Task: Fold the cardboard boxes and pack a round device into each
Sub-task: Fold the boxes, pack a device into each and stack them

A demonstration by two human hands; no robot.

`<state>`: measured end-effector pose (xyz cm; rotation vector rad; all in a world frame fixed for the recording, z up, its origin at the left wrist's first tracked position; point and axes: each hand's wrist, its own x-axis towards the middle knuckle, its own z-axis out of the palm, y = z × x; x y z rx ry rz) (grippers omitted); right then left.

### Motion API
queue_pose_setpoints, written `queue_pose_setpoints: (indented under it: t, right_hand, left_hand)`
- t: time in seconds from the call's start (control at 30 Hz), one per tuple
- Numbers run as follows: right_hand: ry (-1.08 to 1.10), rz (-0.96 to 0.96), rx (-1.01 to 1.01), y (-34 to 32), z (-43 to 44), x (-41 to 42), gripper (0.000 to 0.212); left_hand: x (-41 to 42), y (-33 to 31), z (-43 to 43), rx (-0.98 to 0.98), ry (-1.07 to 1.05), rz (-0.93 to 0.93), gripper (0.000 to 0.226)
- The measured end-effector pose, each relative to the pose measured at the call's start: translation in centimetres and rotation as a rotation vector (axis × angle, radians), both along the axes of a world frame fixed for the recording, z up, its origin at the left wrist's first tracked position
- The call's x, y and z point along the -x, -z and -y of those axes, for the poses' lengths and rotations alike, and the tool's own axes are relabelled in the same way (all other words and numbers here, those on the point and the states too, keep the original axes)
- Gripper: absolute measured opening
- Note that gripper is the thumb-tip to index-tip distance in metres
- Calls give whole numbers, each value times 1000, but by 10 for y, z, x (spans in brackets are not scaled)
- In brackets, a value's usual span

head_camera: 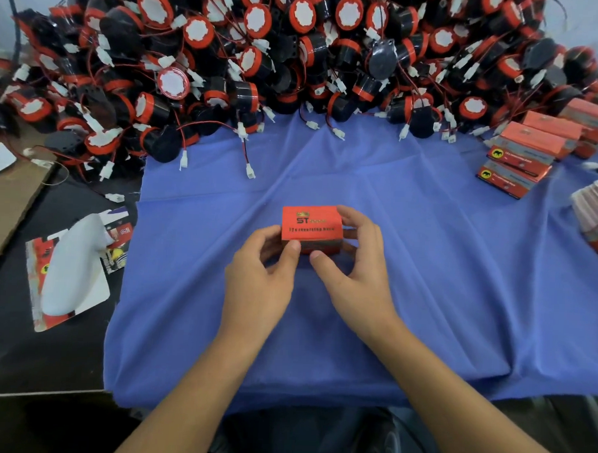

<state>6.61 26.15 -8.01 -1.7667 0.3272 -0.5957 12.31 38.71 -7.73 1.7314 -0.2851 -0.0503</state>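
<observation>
A small red cardboard box (312,228), printed with "ST" and a line of dark lettering on its top panel, has a darker front side and looks folded shut, though blur hides its flaps. It sits between both hands over the middle of the blue cloth (426,266). The left hand (259,279) grips its left end, thumb on the front edge; the right hand (354,266) clasps its right end, fingers curled behind it. A heap of black-and-red round devices with wired white plugs (264,53) lies beyond, and stacked red boxes (534,147) lie far right.
</observation>
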Motion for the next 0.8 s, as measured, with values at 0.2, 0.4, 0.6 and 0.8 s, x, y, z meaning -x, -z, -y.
queue_pose_setpoints:
  t: [0.2,0.4,0.6,0.8]
  right_hand:
    - [103,48,-144,-8,16,-2,68]
    - [311,107,-232,-28,80,1,69]
    - [606,163,-298,-38,146,2,75]
    - [699,146,-397,-33,201,-5,49]
  left_hand:
    - [-4,-7,62,29,179,1,48]
    - [-5,-16,146,120,278,-85,48]
    - [-9,-31,226,59,439,-98,55]
    - [-13,-22,289,-40,645,-145,50]
